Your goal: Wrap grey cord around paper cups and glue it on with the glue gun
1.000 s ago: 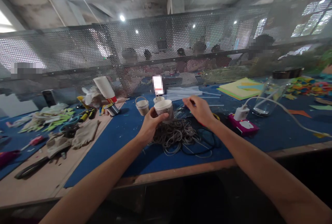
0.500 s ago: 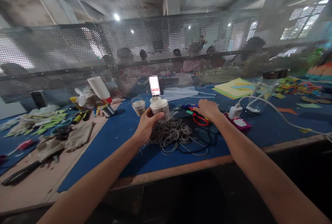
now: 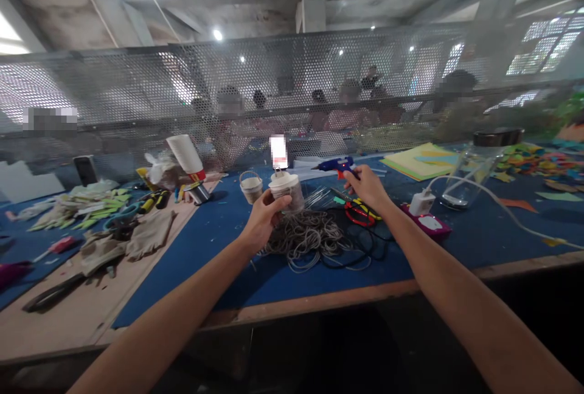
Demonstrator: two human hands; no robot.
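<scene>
My left hand [image 3: 264,219] is closed around a pale paper cup [image 3: 288,190], held upright above a tangled heap of grey cord [image 3: 311,237]. In my right hand [image 3: 366,187] is a blue glue gun [image 3: 336,166] with a red trigger, raised off the table, its nozzle pointing left toward the cup. Scissors with red handles [image 3: 359,214] lie below that hand, beside a yellow-handled tool. Left of the held cup stands a small bucket-like cup [image 3: 250,188] with a thin handle. Clear glue sticks [image 3: 320,197] lie just right of the held cup.
A stack of white paper cups [image 3: 185,154] leans at the left, near work gloves [image 3: 150,236]. To the right are a white charger plug [image 3: 421,203] with a cable, a clear jar [image 3: 469,169] and coloured sheets [image 3: 420,160]. A perforated metal screen [image 3: 292,90] runs behind the table.
My right hand has lifted the glue gun off the table, and its nozzle now points left. The left hand still holds the cup. The whole view has shifted slightly.
</scene>
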